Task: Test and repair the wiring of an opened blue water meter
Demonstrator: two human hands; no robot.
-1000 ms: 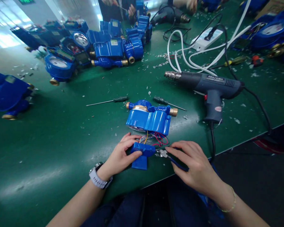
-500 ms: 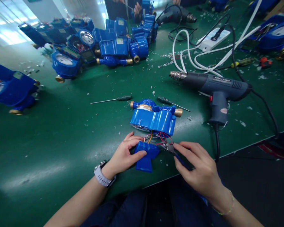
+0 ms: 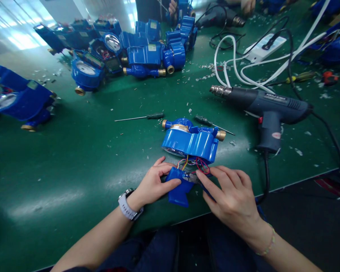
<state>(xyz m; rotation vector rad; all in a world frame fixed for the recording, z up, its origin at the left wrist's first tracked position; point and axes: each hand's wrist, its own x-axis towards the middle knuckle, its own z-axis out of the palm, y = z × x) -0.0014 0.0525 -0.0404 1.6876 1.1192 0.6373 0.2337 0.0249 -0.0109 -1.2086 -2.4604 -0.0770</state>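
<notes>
A blue water meter [image 3: 190, 142] with brass pipe ends lies on the green table. Thin red, yellow and white wires [image 3: 201, 165] run from it to a loose blue plastic cover [image 3: 178, 194]. My left hand [image 3: 155, 183] is closed on that cover, thumb on top and fingers behind its far edge. In my right hand [image 3: 232, 196] are pliers with dark handles [image 3: 193, 178], their jaws lying over the cover's upper edge near the wires. Whether the jaws grip a wire is too small to tell.
Two screwdrivers [image 3: 154, 116] lie beyond the meter. A heat gun [image 3: 268, 105] rests at the right with its cord over the table edge. Behind it are a power strip [image 3: 265, 48] and white cable. More blue meters [image 3: 144, 54] stand at the back; a co-worker's hand [image 3: 172, 6] shows there.
The pliers in my right hand have moved left, from the red wires onto the cover's edge. My left hand keeps its hold. The view has shifted slightly. Another person's hand appears at the top right.
</notes>
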